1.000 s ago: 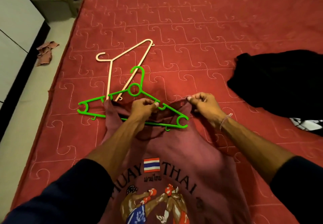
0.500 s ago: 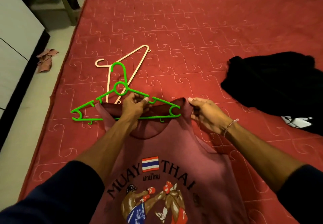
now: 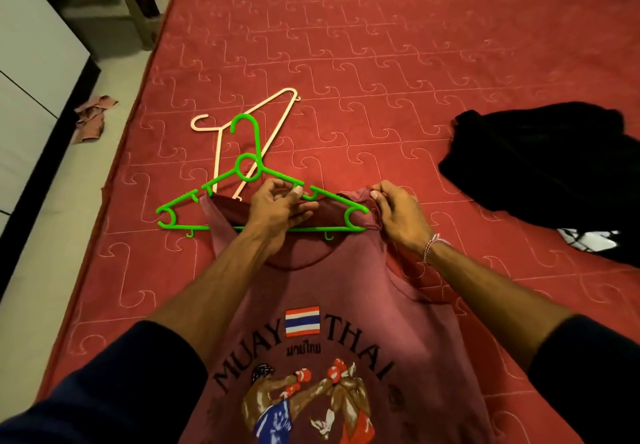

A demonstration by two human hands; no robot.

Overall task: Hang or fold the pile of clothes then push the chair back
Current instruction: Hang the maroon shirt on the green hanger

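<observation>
On the red bed (image 3: 415, 45), the green hanger (image 3: 263, 201) lies crosswise in the pink shirt's (image 3: 311, 287) neck, hook pointing away. Left hand (image 3: 277, 209) pinches its shoulder bar; right hand (image 3: 398, 216) pinches the shirt's right strap over the hanger's end.

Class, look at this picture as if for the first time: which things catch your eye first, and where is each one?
The bright green hanger at the centre stands out, partly tucked into the neck of the pink Muay Thai shirt spread on the red mattress. The left hand grips the hanger's middle; the right hand pinches the shirt's shoulder. A black garment lies at the right.
</observation>
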